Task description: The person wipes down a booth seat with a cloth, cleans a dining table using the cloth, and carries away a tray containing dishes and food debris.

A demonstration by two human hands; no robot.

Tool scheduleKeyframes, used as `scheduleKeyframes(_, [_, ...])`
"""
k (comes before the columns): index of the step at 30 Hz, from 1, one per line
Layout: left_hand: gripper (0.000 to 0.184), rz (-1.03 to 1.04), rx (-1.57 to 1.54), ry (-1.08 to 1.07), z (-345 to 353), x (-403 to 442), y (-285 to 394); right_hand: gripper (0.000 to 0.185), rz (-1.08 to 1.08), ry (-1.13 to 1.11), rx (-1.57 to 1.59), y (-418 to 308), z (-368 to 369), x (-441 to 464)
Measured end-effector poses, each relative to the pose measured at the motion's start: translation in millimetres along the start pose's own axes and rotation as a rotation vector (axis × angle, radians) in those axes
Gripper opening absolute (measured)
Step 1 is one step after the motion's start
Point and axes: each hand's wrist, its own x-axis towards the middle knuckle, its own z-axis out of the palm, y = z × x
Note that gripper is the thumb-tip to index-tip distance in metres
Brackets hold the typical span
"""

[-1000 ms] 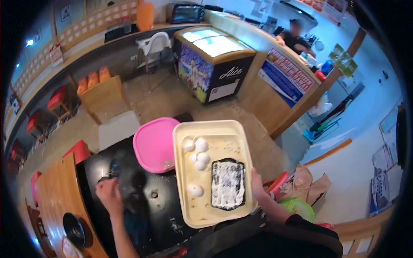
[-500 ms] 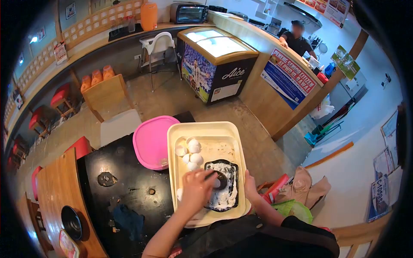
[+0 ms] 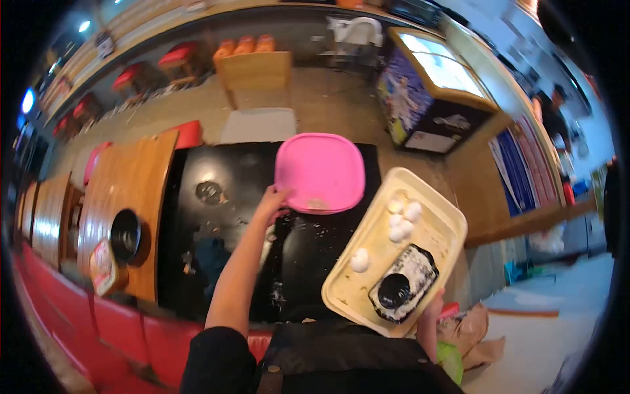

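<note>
My left hand [image 3: 278, 202] is at the near left corner of a pink plastic lid [image 3: 321, 167], fingers closed on its rim. The lid lies at the far side of the black table. My right hand [image 3: 430, 322] grips the near right edge of a cream tray [image 3: 341, 284], which sits tilted in view past the table's right side; its fingers are partly hidden. In the tray are several white eggs or eggshells [image 3: 401, 230], one more egg [image 3: 359, 260] apart, and a black dish [image 3: 425, 255] coated with white powder. A small round black bowl [image 3: 394, 290] rests on that dish.
The black table [image 3: 295, 262] has wet patches and a dark cloth [image 3: 211, 259]. On the wooden table [image 3: 144, 197] at left stands a black bowl [image 3: 125, 235]. A chair [image 3: 256, 82] and a freezer [image 3: 433, 92] stand beyond; a person [image 3: 554, 118] is behind the counter.
My left hand has let go of the round black bowl, leaving it on the powdered dish, and moved left to the pink lid. The tray has shifted right and turned. My view has swung left.
</note>
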Motion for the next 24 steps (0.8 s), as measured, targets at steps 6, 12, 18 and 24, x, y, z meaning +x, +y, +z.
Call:
scheduleKeyframes(6, [0.014, 0.064, -0.17, 0.058, -12.8, 4.1, 19.4, 0.06, 0.209, -0.338, 0.591, 47.4, -42.6, 42.1])
scheduleKeyframes(12, [0.025, -0.018, -0.224, 0.003, -75.9, -26.3, 50.3, 0.061, 0.142, -0.202, 0.495, 12.9, -10.4, -11.1])
scheduleKeyframes(18, [0.058, 0.296, -0.552, -0.016, -223.1, -163.9, 77.9, 0.061, 0.141, -0.176, 0.513, 24.1, -8.7, -3.0])
scheduleKeyframes(24, [0.05, 0.604, -0.648, 0.48, -358.3, -306.7, 68.4, 0.062, 0.132, -0.152, 0.544, 27.8, -1.7, 0.5])
